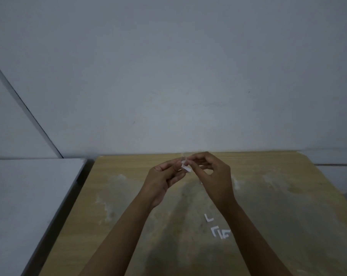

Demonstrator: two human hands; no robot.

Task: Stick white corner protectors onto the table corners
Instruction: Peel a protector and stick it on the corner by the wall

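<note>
Above the table [129, 196], both hands — left hand [162, 182], right hand [214, 176] — pinch one corner protector [185, 167].

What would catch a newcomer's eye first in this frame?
The two hands meet above the far middle of the wooden table: the left hand and the right hand pinch a small white corner protector between their fingertips. Next come the spare white pieces, lying loose on the tabletop beside the right forearm. Behind it all stands a bare grey wall.
</note>
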